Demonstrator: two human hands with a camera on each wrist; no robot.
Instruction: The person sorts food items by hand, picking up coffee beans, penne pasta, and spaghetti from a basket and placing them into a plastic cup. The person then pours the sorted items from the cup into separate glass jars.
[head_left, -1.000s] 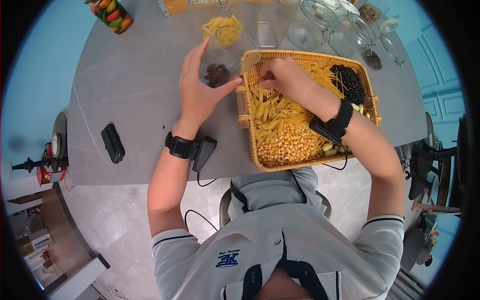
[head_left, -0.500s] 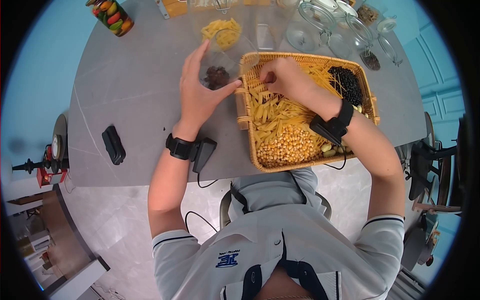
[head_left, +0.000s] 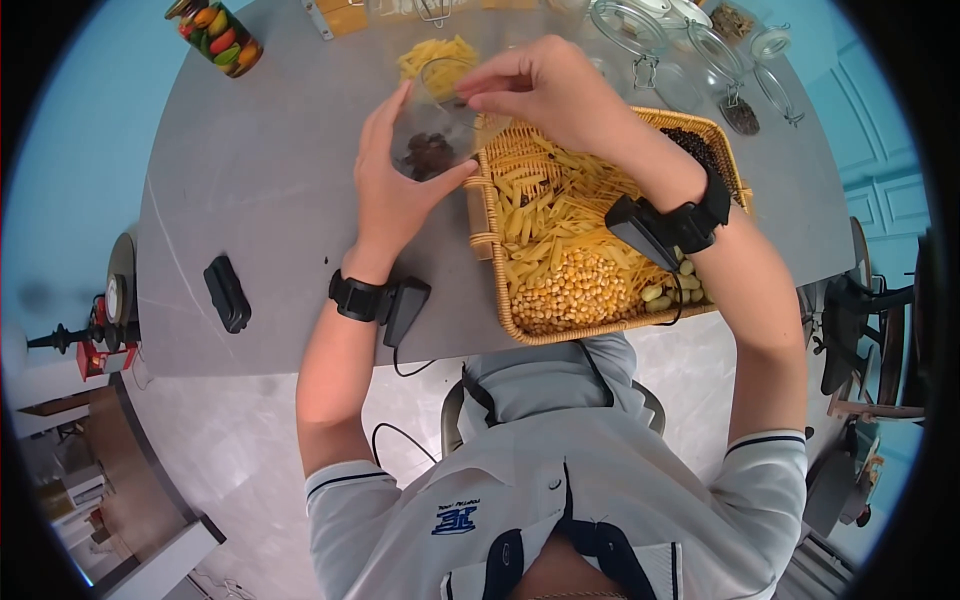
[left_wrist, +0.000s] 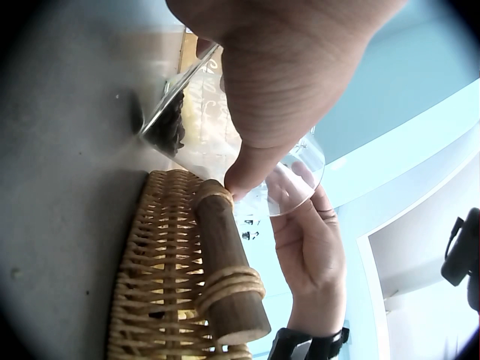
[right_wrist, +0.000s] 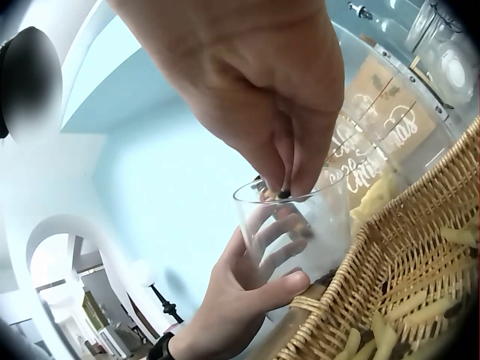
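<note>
My left hand grips a clear cup from the side, thumb near the basket's handle. Dark brown pieces lie at the cup's bottom. Over its mouth is my right hand, fingers pointing down and pinching a small dark piece at the rim; its exact kind I cannot tell. Beside the cup stands a wicker basket with a wooden handle. It holds penne, corn kernels, black beans partly hidden by my right forearm, and peanuts.
Penne pasta sits in a large clear container behind the cup. Several glass jars with wire clasps stand at the back right. A jar of colourful contents is at the far left; a black case lies nearer on the grey table.
My right hand has risen out of the basket's back left part and moved left and away to the cup's mouth. My left hand stays on the cup.
</note>
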